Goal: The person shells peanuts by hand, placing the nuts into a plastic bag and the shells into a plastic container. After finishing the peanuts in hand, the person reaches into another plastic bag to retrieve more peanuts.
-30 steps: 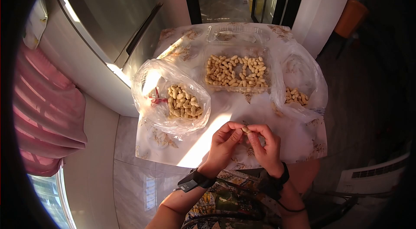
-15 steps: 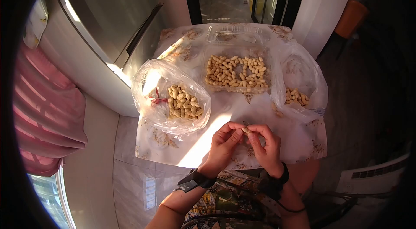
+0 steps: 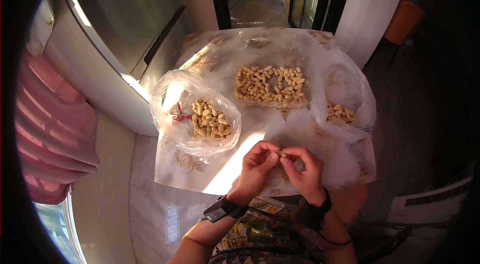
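Observation:
Between the fingertips of both hands is one peanut point(image 3: 281, 153), held above the front part of the table. My left hand point(image 3: 257, 166) pinches its left end with thumb and forefinger. On the other side, my right hand point(image 3: 305, 170) grips it the same way. Unshelled peanuts point(image 3: 212, 120) lie in an open clear plastic bag point(image 3: 167, 136) to the left. More peanuts fill a clear plastic box point(image 3: 272, 105) behind my hands, with a bare patch in their middle. A second plastic bag point(image 3: 350, 86) on the right holds a smaller heap of peanuts point(image 3: 340, 112).
The table point(image 3: 175, 176) has a pale patterned cover, crossed by a bright strip of sunlight. At the back, the box's transparent lid point(image 3: 272, 40) stands open. A pink cloth point(image 3: 57, 129) hangs at the left, and an orange object point(image 3: 404, 21) stands at the far right.
Both hands stay together around the peanut, which has turned slightly between the fingertips. My right thumb and forefinger have closed in a little. The whole view has shifted slightly.

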Action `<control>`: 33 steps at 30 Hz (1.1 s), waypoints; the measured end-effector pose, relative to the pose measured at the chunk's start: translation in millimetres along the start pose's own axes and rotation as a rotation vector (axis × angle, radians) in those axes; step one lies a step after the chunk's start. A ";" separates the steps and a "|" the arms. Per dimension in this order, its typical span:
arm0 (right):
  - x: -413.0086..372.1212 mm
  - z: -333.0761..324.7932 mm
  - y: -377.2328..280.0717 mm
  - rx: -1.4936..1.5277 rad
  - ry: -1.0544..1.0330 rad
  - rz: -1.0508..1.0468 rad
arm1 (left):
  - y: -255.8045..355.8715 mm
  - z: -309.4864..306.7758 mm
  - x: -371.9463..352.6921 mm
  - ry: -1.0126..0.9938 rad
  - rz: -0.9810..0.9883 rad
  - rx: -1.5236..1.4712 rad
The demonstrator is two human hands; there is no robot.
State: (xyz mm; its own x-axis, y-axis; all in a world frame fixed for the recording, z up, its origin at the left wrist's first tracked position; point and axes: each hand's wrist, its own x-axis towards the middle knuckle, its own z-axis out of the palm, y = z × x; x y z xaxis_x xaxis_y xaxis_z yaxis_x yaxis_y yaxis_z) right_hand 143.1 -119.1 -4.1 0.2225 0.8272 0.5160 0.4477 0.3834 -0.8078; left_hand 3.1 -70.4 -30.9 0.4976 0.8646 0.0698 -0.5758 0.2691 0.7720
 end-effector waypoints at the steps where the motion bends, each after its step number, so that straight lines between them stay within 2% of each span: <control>1: -0.9 -1.1 -0.5 0.000 0.014 0.000 | 0.2 1.2 -0.1 0.021 -0.001 0.057; 6: 8.9 -34.0 -17.4 -0.139 0.231 -0.066 | 3.2 7.1 3.8 0.023 -0.012 -0.078; 10: 34.6 -79.3 -4.2 -0.233 0.432 -0.053 | 2.3 5.7 1.9 0.023 -0.023 -0.091; 16: 54.9 -113.4 19.1 -0.307 0.392 0.008 | 0.0 2.9 2.3 0.003 -0.019 -0.110; 21: 50.9 -113.7 -12.9 -0.272 0.385 0.032 | 0.8 1.5 2.8 0.005 -0.022 -0.059; 23: 36.0 -121.7 -62.5 0.186 0.078 -0.024 | 0.8 0.0 2.1 0.031 -0.024 -0.031; 24: 30.6 -125.6 -88.0 0.320 -0.098 -0.236 | 0.9 1.1 3.1 0.016 -0.025 -0.034; 25: 43.3 -140.4 -94.3 0.441 -0.556 -0.593 | 0.3 1.4 2.5 0.008 -0.031 -0.037; 26: 55.5 -138.8 -135.1 0.620 -0.895 -0.577 | -1.5 0.1 2.9 0.011 -0.023 -0.014; 28: 50.2 -132.9 -192.7 0.739 -1.138 -0.830 | -1.5 0.9 3.4 0.030 -0.015 -0.014; 33: 40.8 -122.0 -170.4 0.933 -1.173 -0.731 | -5.8 -1.1 6.6 0.046 -0.024 -0.029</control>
State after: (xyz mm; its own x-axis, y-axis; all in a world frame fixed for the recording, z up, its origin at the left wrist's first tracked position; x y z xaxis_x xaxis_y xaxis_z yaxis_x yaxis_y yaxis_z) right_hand 181.5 -200.8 189.4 -0.7068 0.0484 0.7057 -0.5747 0.5425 -0.6127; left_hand 9.0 -65.7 -35.6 0.4812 0.8764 0.0217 -0.5830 0.3014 0.7545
